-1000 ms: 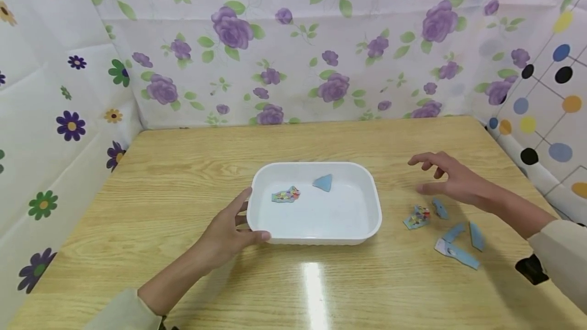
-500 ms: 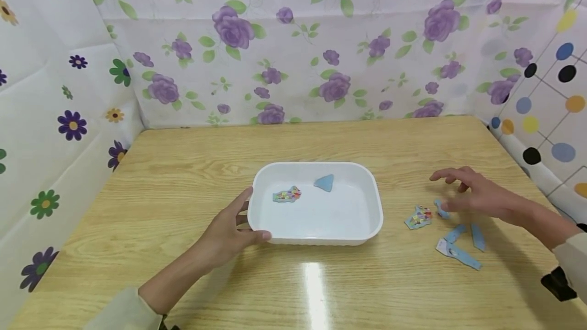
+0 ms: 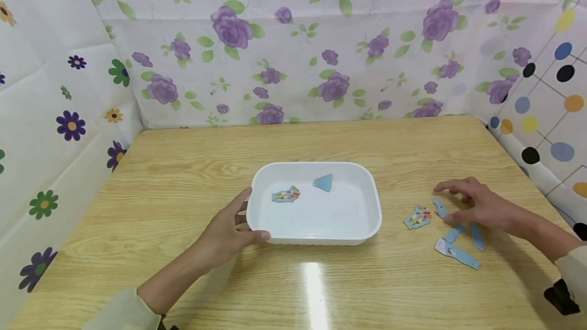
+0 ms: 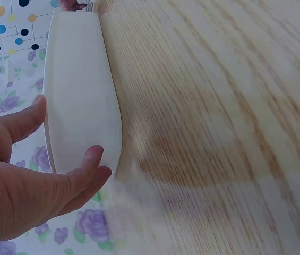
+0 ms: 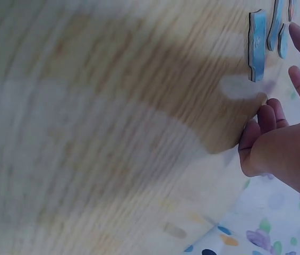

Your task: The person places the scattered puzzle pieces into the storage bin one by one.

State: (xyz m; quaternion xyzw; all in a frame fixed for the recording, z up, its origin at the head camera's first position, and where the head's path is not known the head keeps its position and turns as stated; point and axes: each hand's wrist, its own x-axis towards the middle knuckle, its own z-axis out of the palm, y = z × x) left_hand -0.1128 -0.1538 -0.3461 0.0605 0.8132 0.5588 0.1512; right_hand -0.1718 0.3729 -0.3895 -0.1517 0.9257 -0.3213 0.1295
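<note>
A white plastic tray [image 3: 316, 215] stands on the table. Two flat jigsaw puzzle pieces lie in it: a colourful piece [image 3: 286, 194] and a blue triangular piece [image 3: 323, 183]. My left hand [image 3: 231, 230] holds the tray's left end, thumb at the front corner and fingers along the side; the left wrist view shows fingertips against its outer wall [image 4: 80, 90]. Right of the tray, my right hand [image 3: 479, 205] hovers with thumb and fingers apart, its thumb tip beside a small blue piece [image 3: 440, 208]. Whether it touches that piece I cannot tell.
Near the right hand lie a colourful piece [image 3: 418, 217], a narrow blue piece [image 3: 477, 237], another blue piece [image 3: 454, 233] and a long blue-white piece [image 3: 458, 253]. Flowered cloth [image 3: 293, 65] hangs behind the wooden table [image 3: 183, 167], with more cloth at both sides.
My right hand has moved right and down towards the small blue piece, its thumb now beside it. The left hand and tray have stayed in place.
</note>
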